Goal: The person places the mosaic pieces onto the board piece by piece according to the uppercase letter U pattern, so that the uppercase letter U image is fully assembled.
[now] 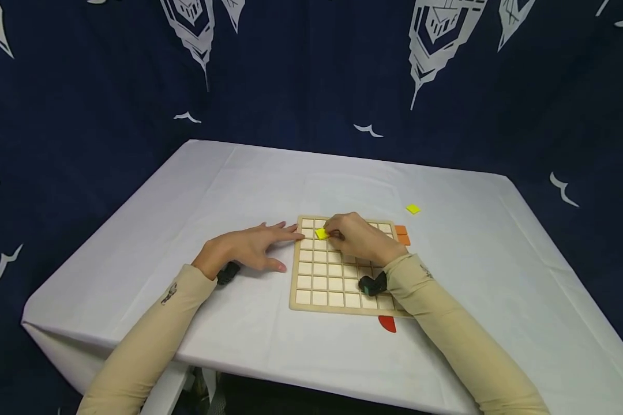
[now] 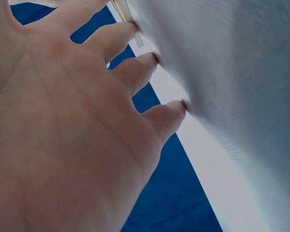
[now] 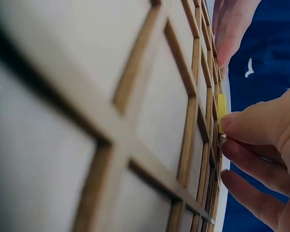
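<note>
The pale tan board (image 1: 336, 283) carries a grid of cream-white squares, with a plain yellow piece (image 1: 321, 233) toward its far left, a second yellow piece (image 1: 413, 209) beyond its far right corner, orange pieces (image 1: 403, 240) at right and a red piece (image 1: 388, 324) at the near edge. Beige sleeves (image 1: 153, 334) bear small dark prints. The table (image 1: 239, 340) is plain white, the curtain (image 1: 301, 69) navy with white birds and pointed motifs.

The person's left forearm (image 1: 145, 343) and right forearm (image 1: 462, 340) reach forward and angle inward, both in beige sleeves (image 1: 158, 317). The left hand (image 1: 251, 248) faces palm down, fingers (image 2: 165, 121) spread, thumb (image 1: 274, 265) apart. The right hand (image 1: 360, 237) pinches between thumb (image 3: 256, 123) and fingers (image 3: 256, 166), knuckles raised.
</note>
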A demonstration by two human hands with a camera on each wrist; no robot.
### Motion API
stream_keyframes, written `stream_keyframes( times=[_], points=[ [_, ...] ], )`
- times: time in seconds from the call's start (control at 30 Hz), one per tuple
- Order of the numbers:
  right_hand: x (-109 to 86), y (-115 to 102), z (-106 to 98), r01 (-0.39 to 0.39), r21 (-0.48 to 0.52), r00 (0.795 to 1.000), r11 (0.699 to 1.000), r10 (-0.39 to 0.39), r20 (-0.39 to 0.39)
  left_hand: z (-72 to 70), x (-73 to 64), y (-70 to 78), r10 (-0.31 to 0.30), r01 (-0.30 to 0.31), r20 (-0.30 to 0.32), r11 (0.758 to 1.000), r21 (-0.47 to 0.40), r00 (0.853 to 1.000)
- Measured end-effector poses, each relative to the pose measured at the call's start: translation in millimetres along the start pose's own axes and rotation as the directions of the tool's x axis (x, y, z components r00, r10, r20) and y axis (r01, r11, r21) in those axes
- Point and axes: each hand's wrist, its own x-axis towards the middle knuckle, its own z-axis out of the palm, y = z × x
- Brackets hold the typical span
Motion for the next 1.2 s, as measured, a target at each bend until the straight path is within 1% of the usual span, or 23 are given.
stream_keyframes(
  times=[0.13, 0.27, 0.37, 0.43, 0.53, 0.6, 0.67, 0.83, 0.9, 0.93, 1.0, 1.07, 1.13, 1.2],
  points=[
    [-3.6, -1.1, -1.6, 0.001, -0.047, 0.999, 0.999, 0.001, 0.041, -0.8, 1.0, 0.2, 0.021, -0.021, -0.001, 1.000, 0.001, 1.000],
    [-5.8, -4.9, -4.1, 0.022, -0.102, 0.997, 0.995, -0.014, 0.079, -1.1, 0.1, 1.7, 0.002, -0.002, -0.004, 1.000, 0.003, 1.000],
    [-6.5, -9.3, -4.7, 0.038, -0.173, 0.994, 0.984, -0.020, 0.106, -1.2, -0.9, 3.2, -0.013, 0.013, -0.006, 1.000, 0.010, 1.000],
    [-6.8, -12.3, -4.3, 0.048, -0.221, 0.993, 0.974, -0.022, 0.117, -1.2, -1.1, 3.8, -0.013, 0.013, -0.007, 1.000, 0.013, 1.000],
    [-8.0, -16.8, -3.9, 0.053, -0.249, 0.990, 0.967, -0.019, 0.136, -0.6, -0.5, 3.4, -0.007, 0.007, -0.007, 1.000, 0.013, 1.000],
    [-9.4, -19.1, -4.1, 0.042, -0.255, 0.988, 0.966, -0.002, 0.155, -0.1, 0.4, 2.5, -0.003, 0.004, -0.007, 1.000, 0.015, 1.000],
    [-10.7, -20.9, -4.4, 0.019, -0.272, 0.981, 0.962, 0.034, 0.192, 0.2, 1.5, 1.7, 0.005, -0.005, -0.006, 1.000, 0.017, 1.000],
    [-16.2, -23.3, -7.7, -0.056, -0.348, 0.945, 0.936, 0.162, 0.285, -1.5, 8.0, 4.8, 0.030, -0.030, 0.000, 1.000, 0.008, 1.000],
    [-18.1, -22.0, -9.3, -0.079, -0.332, 0.935, 0.940, 0.186, 0.303, -1.2, 9.4, 6.1, 0.037, -0.037, 0.001, 0.999, 0.005, 0.999],
    [-18.7, -19.9, -10.6, -0.093, -0.306, 0.934, 0.947, 0.189, 0.302, -0.8, 9.3, 6.7, 0.038, -0.038, 0.000, 0.999, 0.004, 0.999],
    [-19.4, -12.8, -16.5, -0.133, -0.223, 0.937, 0.966, 0.195, 0.288, 0.4, 8.3, 6.9, 0.040, -0.040, -0.006, 0.999, 0.002, 0.999],
    [-21.2, -1.0, -26.5, -0.188, -0.138, 0.943, 0.973, 0.218, 0.250, 1.3, 5.5, 7.3, 0.034, -0.034, -0.012, 0.999, 0.002, 0.999],
    [-26.9, 15.8, -39.6, -0.258, -0.069, 0.945, 0.964, 0.267, 0.187, 1.8, 2.9, 7.9, 0.032, -0.032, -0.018, 0.999, -0.003, 0.999],
    [-38.0, 35.9, -53.4, -0.331, -0.042, 0.936, 0.943, 0.333, 0.115, 2.2, 2.2, 8.3, 0.036, -0.036, -0.019, 0.999, -0.002, 0.999]
  ],
)
